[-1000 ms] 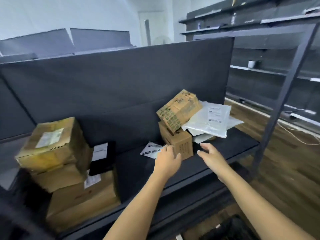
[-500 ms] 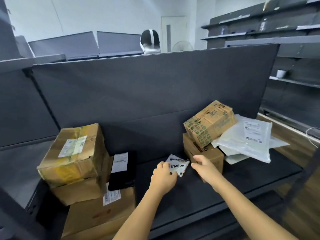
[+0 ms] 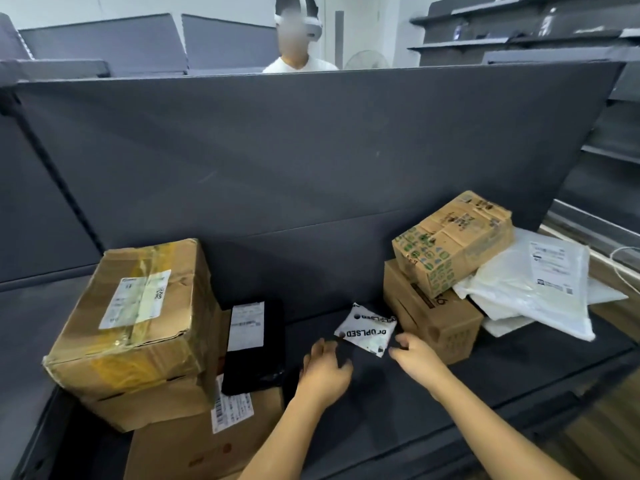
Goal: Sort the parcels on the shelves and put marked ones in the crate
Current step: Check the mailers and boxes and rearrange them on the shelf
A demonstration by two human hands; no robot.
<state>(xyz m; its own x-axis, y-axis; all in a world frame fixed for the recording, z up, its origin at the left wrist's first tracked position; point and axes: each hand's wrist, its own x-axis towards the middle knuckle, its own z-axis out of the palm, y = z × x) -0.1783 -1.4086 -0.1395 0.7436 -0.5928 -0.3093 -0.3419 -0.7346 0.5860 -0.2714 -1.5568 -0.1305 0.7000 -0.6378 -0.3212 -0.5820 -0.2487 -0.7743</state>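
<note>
1. On the dark shelf (image 3: 450, 386), near its middle, a small white pouch (image 3: 367, 332) with black lettering lies flat. It is tilted so that one corner points toward 7 o'clock.
2. Handling, judged: the pouch looks thin, light and limp, with a slick plastic skin. Expect it to fold or sag when lifted by one corner, and to slide if pressed without a grip.
3. Hold point, judged: pinch a free edge or corner at the 5 o'clock or 8 o'clock side, with the thumb under and the fingers over. Support it with both hands if the marking must be read.
4. Left hand (image 3: 325, 372): at 8 o'clock of the pouch, with fingers relaxed and slightly spread. Its fingertips are just beside the near left corner. It holds nothing.
5. Right hand (image 3: 417, 355): at 4 o'clock of the pouch, with fingers half curled and thumb close to forefinger at the pouch's lower right corner. Whether it already pinches that corner cannot be told.
6. At 3 o'clock, just beside the pouch, stands a brown box (image 3: 436, 323). A printed box (image 3: 450, 244) lies tilted on top of it.
7. Farther out at 3 o'clock, white mailer bags (image 3: 540, 289) lie stacked against both boxes.
8. At 9 o'clock lies a black parcel (image 3: 256, 358), and beyond it a taped carton (image 3: 138, 317).
9. No crate is in view.
</note>
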